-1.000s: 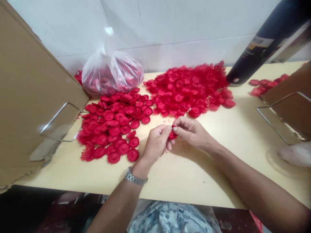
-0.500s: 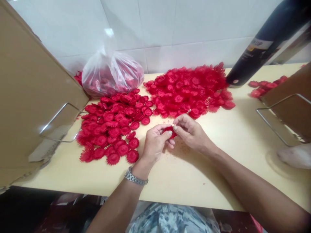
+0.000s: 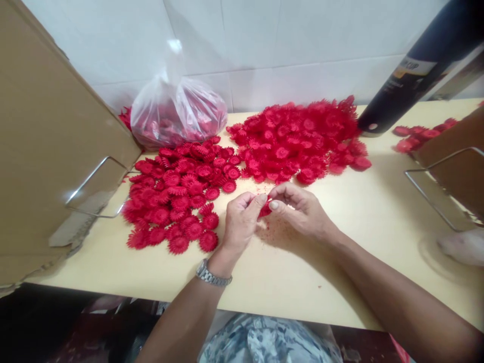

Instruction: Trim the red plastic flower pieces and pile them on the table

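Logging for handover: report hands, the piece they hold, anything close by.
Left hand and right hand: fingers on one small red piece. Piece partly hidden. Near red heap beside left hand; far red heap beyond both.

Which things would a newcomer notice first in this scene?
Probably the bright red of the left heap, in front of the plastic bag, and of the right heap, near the pale wall. Then perhaps the left hand and right hand, with a red piece held between them, near the picture's middle.
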Demonstrator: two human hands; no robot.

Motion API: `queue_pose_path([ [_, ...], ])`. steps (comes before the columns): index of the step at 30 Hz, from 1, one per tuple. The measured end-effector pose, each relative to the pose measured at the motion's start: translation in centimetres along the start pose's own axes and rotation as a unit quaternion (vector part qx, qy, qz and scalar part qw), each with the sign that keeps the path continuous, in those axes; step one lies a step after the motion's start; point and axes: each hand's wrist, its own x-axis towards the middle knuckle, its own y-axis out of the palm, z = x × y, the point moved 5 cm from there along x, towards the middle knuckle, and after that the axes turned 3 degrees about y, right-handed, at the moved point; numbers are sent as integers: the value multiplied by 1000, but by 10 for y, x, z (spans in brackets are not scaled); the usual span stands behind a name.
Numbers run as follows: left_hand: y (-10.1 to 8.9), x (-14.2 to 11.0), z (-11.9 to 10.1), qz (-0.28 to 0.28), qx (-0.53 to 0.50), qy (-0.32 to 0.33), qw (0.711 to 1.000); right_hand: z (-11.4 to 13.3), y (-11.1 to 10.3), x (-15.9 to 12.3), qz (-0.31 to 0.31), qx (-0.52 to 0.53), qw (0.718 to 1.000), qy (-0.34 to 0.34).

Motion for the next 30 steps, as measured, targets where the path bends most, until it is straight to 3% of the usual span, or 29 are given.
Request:
queue_pose_path([
  [6, 3, -1, 4, 18, -2, -13, 1000, -2, 4, 2, 26, 33, 998, 35],
  [13, 18, -4, 0, 122, -113, -76, 983, -1, -14, 7, -55, 4, 998, 12],
  [24, 5, 0, 9, 30, -67, -64, 995, 4, -2, 1, -12, -56, 998, -15],
  [30, 2, 0, 7, 17, -17, -50, 998, 17, -9, 0, -85, -204, 963, -156],
])
